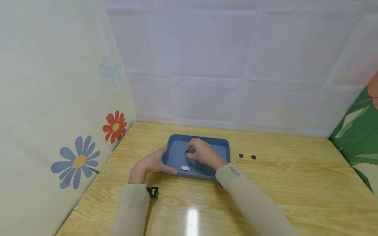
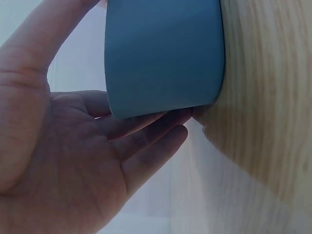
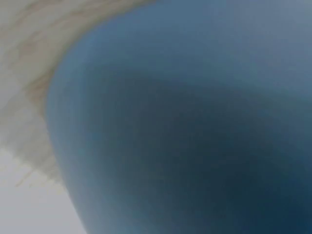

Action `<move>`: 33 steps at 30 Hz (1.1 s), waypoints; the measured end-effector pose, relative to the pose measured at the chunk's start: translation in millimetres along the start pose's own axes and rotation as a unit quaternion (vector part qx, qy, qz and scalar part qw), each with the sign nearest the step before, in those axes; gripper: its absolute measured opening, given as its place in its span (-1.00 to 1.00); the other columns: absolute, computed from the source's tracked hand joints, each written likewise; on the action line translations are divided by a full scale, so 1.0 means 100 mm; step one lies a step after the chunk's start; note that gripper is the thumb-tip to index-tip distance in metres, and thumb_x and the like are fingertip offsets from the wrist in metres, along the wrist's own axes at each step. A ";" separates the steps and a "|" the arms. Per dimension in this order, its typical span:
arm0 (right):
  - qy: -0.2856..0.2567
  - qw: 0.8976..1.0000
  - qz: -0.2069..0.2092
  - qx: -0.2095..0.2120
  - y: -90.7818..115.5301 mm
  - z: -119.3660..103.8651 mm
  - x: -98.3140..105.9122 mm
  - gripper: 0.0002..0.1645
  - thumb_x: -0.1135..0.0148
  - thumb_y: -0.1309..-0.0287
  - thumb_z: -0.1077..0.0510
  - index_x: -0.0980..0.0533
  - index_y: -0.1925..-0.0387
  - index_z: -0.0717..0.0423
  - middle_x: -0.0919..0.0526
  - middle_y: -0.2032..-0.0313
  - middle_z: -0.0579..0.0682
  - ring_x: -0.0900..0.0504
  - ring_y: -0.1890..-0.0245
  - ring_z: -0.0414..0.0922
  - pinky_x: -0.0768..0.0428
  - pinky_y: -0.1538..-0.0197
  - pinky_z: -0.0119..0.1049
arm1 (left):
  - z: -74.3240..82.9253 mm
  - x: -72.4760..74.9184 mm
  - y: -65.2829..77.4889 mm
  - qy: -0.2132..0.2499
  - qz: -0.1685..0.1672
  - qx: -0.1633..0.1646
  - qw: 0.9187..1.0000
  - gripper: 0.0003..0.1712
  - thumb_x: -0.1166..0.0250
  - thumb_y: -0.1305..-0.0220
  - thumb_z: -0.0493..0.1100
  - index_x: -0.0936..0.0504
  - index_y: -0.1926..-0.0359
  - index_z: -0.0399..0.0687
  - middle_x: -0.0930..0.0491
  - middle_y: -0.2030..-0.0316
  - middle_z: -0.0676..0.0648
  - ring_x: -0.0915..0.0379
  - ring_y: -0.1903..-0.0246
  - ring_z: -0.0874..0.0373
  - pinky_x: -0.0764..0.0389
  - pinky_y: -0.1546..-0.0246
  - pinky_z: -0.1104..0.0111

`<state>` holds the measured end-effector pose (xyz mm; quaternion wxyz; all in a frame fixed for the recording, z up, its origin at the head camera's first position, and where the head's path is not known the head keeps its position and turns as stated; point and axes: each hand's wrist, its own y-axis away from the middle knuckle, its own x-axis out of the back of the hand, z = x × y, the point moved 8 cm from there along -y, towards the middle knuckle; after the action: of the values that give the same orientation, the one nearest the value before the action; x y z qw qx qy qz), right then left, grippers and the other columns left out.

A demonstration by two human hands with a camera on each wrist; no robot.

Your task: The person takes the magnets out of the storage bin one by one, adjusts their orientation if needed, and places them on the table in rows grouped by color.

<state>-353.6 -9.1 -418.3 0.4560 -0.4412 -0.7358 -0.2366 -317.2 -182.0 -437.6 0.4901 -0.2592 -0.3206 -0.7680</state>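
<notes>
A pale wood-grain counter (image 1: 280, 183) with a glossy glare patch fills the head view, fenced by white fabric panels at the back, a flower-printed panel on the left and a green leaf print on the right. On it sits a blue plastic tray (image 1: 220, 143), rectangular with rounded corners and a low raised rim.

The left hand (image 1: 153, 162) lies against the tray's left end; the left wrist view alone shows how, with the fingers nearly straight and spread along and under the smooth blue outer wall, the thumb up beside it. The right hand (image 1: 202, 153) reaches into the tray from the near side, fingers curled and pinching a small dark piece (image 1: 186, 152), too small to identify. The right wrist view gives only a blurred blue sweep of tray with a strip of counter at its upper left.

A small flat pale rectangle (image 1: 185, 168) lies on the tray floor near the front rim. Two dark round discs (image 1: 241, 155) sit on the counter just right of the tray, close together. A small black clip-like object (image 1: 153, 191) lies beside the left sleeve.
</notes>
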 end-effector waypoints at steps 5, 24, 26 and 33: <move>-0.003 1.000 0.004 0.006 0.02 0.00 0.05 -0.85 -0.40 -0.31 -0.01 -0.67 0.13 -0.10 -0.69 -0.04 -0.08 -0.65 -0.07 -0.08 -0.67 -0.11 -0.09 | -0.01 -0.01 -0.01 0.001 -0.001 -0.001 1.000 0.56 -0.66 0.04 0.20 0.20 -0.63 -0.36 0.03 -0.61 -0.39 0.02 -0.59 -0.31 -0.18 -0.55 -0.19; -0.020 0.999 0.011 -0.031 0.15 0.17 0.26 -0.83 -0.39 -0.32 0.00 -0.67 0.09 -0.10 -0.69 -0.08 -0.07 -0.68 0.01 -0.10 -0.68 0.02 -0.13 | 0.00 -0.02 -0.02 -0.005 0.001 0.003 1.000 0.59 -0.66 0.06 0.23 0.21 -0.63 -0.36 0.06 -0.62 -0.40 0.06 -0.60 -0.32 -0.14 -0.57 -0.18; -0.018 0.999 0.015 -0.040 0.17 0.22 0.30 -0.82 -0.39 -0.32 -0.01 -0.67 0.09 -0.10 -0.69 -0.10 -0.06 -0.68 -0.05 -0.08 -0.69 -0.04 -0.10 | -0.01 -0.02 -0.02 -0.004 0.002 0.002 1.000 0.60 -0.66 0.07 0.23 0.21 -0.62 -0.37 0.07 -0.62 -0.40 0.07 -0.60 -0.33 -0.14 -0.57 -0.18; -0.012 0.998 0.032 -0.061 0.25 0.42 0.45 -0.81 -0.40 -0.31 -0.01 -0.66 0.09 -0.10 -0.69 -0.12 -0.04 -0.65 -0.12 -0.04 -0.66 -0.11 -0.04 | -0.02 -0.01 -0.02 -0.004 0.003 0.002 1.000 0.62 -0.67 0.10 0.24 0.22 -0.62 -0.37 0.13 -0.63 -0.39 0.15 -0.62 -0.33 -0.10 -0.59 -0.17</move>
<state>-360.0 54.9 -400.1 0.4273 -0.4942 -0.7108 -0.2607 -318.7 -183.0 -440.0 0.4913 -0.2624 -0.3238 -0.7648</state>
